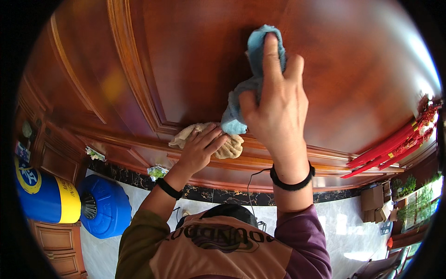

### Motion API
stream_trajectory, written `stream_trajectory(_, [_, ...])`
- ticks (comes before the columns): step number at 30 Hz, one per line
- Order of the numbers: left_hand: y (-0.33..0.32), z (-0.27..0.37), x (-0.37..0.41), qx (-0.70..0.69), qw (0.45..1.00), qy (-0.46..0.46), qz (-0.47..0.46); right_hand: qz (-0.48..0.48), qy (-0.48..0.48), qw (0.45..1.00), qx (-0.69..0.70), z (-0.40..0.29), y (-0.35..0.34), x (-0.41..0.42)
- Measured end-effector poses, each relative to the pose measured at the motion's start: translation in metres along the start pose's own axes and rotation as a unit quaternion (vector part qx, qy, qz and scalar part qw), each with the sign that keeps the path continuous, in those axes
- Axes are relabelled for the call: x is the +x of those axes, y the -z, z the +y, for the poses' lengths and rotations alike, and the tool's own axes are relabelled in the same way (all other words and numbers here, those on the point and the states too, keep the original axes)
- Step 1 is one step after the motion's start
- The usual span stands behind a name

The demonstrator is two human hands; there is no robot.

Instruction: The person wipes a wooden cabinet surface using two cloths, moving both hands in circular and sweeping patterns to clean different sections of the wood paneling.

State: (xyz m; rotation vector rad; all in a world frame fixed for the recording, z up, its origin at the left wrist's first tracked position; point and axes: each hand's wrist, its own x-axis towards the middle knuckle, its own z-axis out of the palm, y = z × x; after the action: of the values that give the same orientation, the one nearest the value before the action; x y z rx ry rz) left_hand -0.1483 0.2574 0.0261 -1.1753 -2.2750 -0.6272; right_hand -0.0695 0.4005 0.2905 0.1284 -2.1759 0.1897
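Note:
My right hand [284, 108] presses a light-blue cloth [238, 104] against a varnished reddish-brown wood panel [195, 62], its index finger stretched over the cloth's upper part. The cloth's lower end hangs down to the left, beside a beige cloth [230, 146]. On that beige cloth rests my left hand [202, 146], fingers spread, at the moulding along the panel's lower edge. Both wrists wear black bands. How far the right fingers curl round the blue cloth is partly hidden behind the hand.
Red tassels [393, 150] hang at the panel's right. A blue and yellow punching bag [45, 191] with a blue base [104, 205] stands at the left. Cardboard boxes [373, 198] and plants [407, 186] are at the far right. A thin dark cable [249, 188] hangs below.

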Motion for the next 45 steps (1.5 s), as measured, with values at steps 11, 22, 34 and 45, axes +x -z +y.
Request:
stream_trajectory(11, [0.01,0.001,0.003,0.018,0.998,-0.045,0.05,0.026,-0.011,1.0,0.0,0.021,0.008,-0.009])
stream_trajectory(22, [0.008,0.001,0.001,0.022,0.996,-0.052,0.063,0.017,-0.009,1.0,0.006,0.022,0.013,-0.003])
stream_trajectory(34, [0.008,0.002,0.003,0.057,0.997,-0.036,0.025,0.006,0.003,1.0,0.006,0.016,0.004,-0.01])
stream_trajectory(45, [-0.013,-0.005,-0.007,-0.021,1.0,0.015,-0.018,-0.04,0.046,0.998,0.012,-0.007,-0.018,-0.012])
